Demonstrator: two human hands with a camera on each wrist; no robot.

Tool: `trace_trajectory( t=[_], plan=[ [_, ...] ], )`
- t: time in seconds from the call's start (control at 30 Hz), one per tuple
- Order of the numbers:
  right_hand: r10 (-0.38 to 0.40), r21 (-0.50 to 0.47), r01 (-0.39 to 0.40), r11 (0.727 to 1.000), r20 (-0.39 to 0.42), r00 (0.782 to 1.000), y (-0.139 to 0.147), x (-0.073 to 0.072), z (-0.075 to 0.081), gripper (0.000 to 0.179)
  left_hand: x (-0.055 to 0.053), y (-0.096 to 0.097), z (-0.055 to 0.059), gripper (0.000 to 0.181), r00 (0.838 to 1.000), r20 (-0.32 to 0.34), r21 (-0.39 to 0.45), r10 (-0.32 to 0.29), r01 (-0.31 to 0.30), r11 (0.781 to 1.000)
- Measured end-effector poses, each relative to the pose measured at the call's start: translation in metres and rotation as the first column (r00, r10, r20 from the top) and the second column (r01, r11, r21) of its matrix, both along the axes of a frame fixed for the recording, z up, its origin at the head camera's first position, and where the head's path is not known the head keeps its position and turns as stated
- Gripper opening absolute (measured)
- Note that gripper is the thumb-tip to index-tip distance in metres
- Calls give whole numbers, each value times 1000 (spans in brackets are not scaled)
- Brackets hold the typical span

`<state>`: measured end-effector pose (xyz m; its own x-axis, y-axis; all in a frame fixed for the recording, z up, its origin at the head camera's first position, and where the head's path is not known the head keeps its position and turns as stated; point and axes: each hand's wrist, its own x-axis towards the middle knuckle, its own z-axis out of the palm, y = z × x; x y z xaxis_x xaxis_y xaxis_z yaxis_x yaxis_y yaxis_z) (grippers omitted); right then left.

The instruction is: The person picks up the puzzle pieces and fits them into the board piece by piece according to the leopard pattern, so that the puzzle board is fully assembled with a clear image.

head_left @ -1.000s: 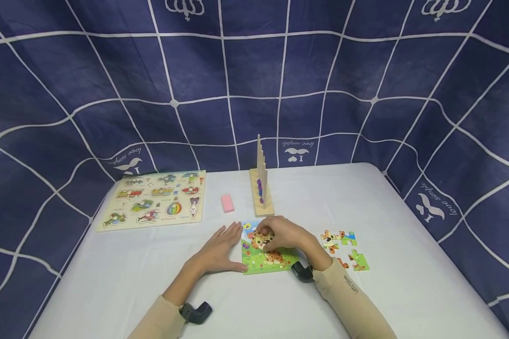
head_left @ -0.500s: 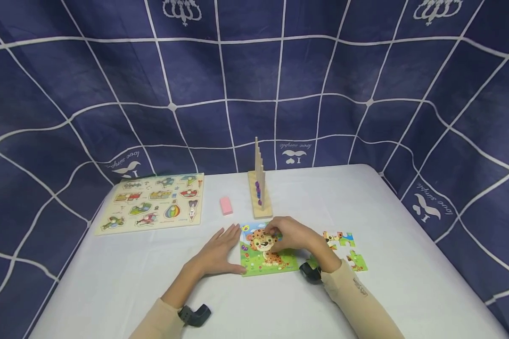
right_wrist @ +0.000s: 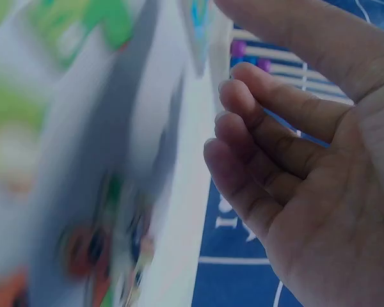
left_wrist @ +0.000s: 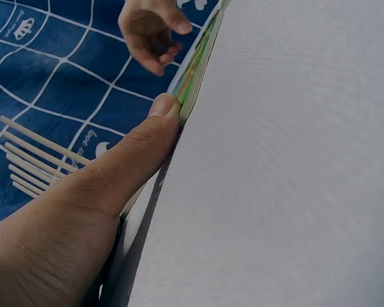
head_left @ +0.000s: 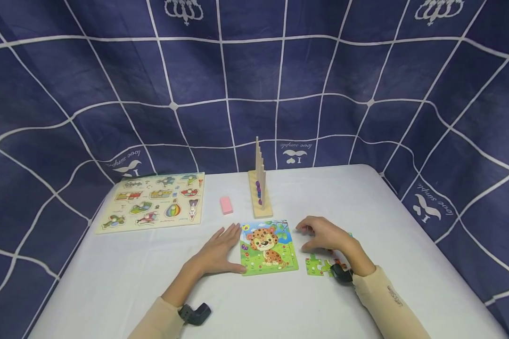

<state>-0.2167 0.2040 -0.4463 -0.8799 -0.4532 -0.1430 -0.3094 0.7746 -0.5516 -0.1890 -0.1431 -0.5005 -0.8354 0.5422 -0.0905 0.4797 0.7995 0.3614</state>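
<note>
The puzzle [head_left: 266, 249], I see, lies on the worktop [head_left: 237, 310], left hand [head_left: 218, 254] spread along its left edge, right hand [head_left: 325, 234] hovering near the loose pieces [head_left: 314, 267], loosely bent, thumb parted.

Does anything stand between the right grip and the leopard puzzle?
Nothing visible: in the head view, only tabletop shows between the right grip and leopard puzzle; the visible loose pieces lie outside that gap.

leopard puzzle [head_left: 266, 256] beside loose pieces [head_left: 314, 267]
</note>
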Motion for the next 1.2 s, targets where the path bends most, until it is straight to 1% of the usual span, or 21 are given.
trace_trajectory(
  t=[0.27,0.4,0.6,0.83,0.9,1.07,1.2],
  plan=[
    [-63,17,63,998,37,997,34,6,-7,57,-1,1,-1,125,1000,3,4,2,-2,1000],
    [-87,16,86,996,71,994,47,7,-9,61,-1,0,-1,125,1000,3,4,-1,1,1000],
    [-73,19,71,997,83,994,63,5,-10,64,-1,0,-2,125,1000,1,9,5,-5,1000],
    [-74,27,71,997,118,990,69,4,-7,68,-2,1,-3,125,1000,-7,6,-1,1,1000],
    [-62,30,59,998,121,991,70,4,-6,69,-2,1,-3,126,1000,-6,8,-1,1,1000],
    [-78,28,75,997,154,985,71,3,-5,66,-2,0,-3,126,1000,-3,10,5,-5,1000],
    [-71,32,66,997,154,986,73,0,-7,63,-2,0,-4,126,1000,-3,5,6,-6,1000]
  ],
)
